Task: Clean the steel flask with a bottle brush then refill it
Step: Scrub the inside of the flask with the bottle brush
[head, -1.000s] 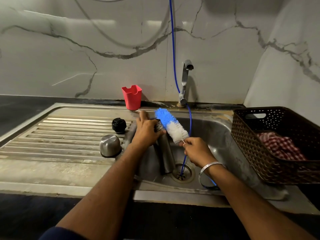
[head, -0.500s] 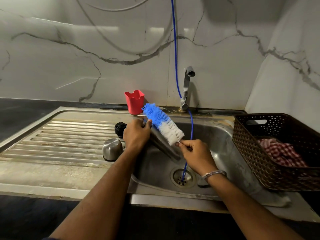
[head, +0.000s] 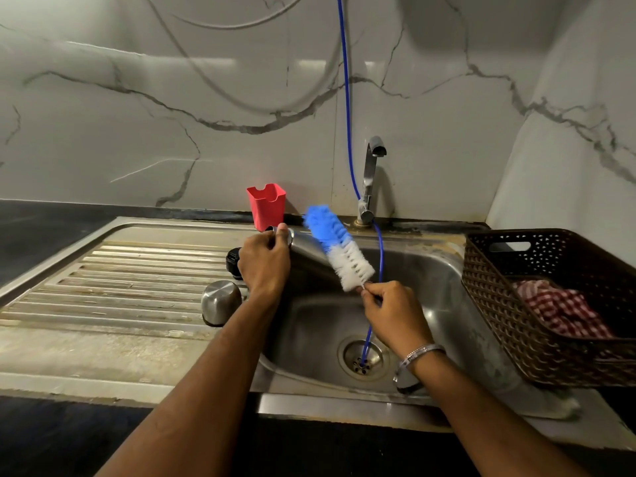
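Left hand (head: 264, 259): fingers curled round the mouth end of the steel flask (head: 306, 247), gripping it at the rim. The flask lay tilted over the sink basin (head: 444, 304), mouth up and to the left, body slanting down to the right; its lower part was hidden behind the brush head.

Right hand (head: 395, 313): fingertips pinched on the thin wire handle just below the bristles of the bottle brush (head: 339, 247). The brush stood outside the flask, crossing in front of its body, blue bristles at the upper tip, white bristles nearer the hand. A metal bangle (head: 418, 352) sat on the right wrist.

Beside the left hand, on the ribbed drainboard (head: 113, 280): a black stopper (head: 233, 262), partly hidden by the hand, and a steel cap (head: 220, 301) resting dome up.

Behind, at the wall: a red plastic holder (head: 266, 205) and a steel tap (head: 371, 180). A blue hose (head: 347, 108) ran down the wall, past the tap and into the drain (head: 363, 358).

Right of the basin: a brown perforated basket (head: 537, 321) holding a red checked cloth (head: 561, 309).
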